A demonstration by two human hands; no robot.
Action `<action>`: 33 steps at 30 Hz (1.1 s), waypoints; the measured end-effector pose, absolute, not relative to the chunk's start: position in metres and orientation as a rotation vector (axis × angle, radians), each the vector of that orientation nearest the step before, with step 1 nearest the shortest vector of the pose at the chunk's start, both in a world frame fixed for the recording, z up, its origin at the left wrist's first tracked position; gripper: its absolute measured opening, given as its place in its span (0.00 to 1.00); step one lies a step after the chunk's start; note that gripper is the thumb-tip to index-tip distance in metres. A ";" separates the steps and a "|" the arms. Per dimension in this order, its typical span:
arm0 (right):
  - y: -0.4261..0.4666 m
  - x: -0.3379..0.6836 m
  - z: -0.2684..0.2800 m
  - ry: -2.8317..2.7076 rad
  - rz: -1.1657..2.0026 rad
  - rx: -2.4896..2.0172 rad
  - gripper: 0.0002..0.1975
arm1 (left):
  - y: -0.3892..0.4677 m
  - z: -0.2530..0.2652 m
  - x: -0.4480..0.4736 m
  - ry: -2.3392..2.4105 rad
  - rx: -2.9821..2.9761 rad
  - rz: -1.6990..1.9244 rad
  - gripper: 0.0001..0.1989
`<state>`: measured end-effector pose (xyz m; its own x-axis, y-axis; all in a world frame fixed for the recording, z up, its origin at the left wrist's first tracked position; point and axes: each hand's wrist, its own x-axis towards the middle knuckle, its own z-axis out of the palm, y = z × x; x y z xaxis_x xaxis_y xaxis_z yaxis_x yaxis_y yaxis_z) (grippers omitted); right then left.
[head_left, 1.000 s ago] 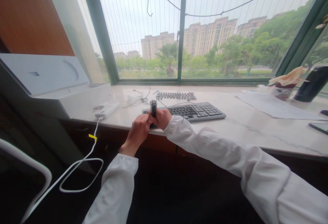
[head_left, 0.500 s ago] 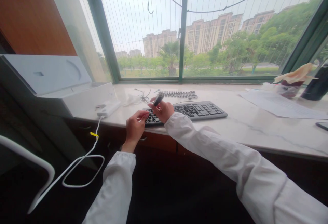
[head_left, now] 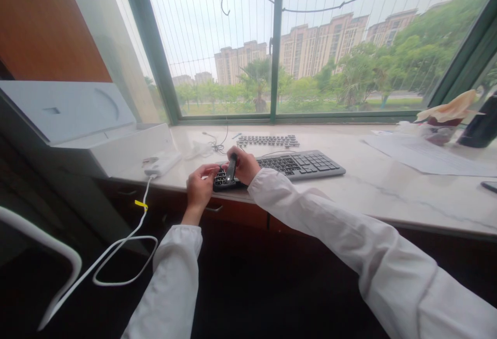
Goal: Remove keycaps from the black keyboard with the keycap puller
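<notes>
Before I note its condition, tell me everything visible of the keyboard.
The keyboard lies flat on the counter near the front: long, dark grey, plastic-looking. Its number pad has grey keys; the main block looks blacker, perhaps bare of caps. The right hand hides some, holding a dark tool seemingly touching its left end; the left hand is there too, contact unclear.

At the left of the table (head_left: 373, 194), a white box (head_left: 126, 151) stands with its lid (head_left: 73, 111) raised, just beside a white power strip (head_left: 162, 165), whose white cord (head_left: 145, 220) bears a yellow tag (head_left: 140, 204) and loops below the edge. Rightward lie white papers (head_left: 419, 155) near a reddish container (head_left: 444, 123) and a dark bottle (head_left: 480, 126). Behind, a green-framed window (head_left: 277, 70) shows trees (head_left: 419, 59) and tall buildings (head_left: 322, 44).
</notes>
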<state>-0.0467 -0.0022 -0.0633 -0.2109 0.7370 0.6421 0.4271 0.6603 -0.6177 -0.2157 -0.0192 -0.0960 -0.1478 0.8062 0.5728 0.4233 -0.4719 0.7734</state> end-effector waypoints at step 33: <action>0.012 0.064 -0.042 -2.152 -0.464 -1.682 0.15 | 0.014 -0.045 -0.195 1.593 2.428 1.450 0.09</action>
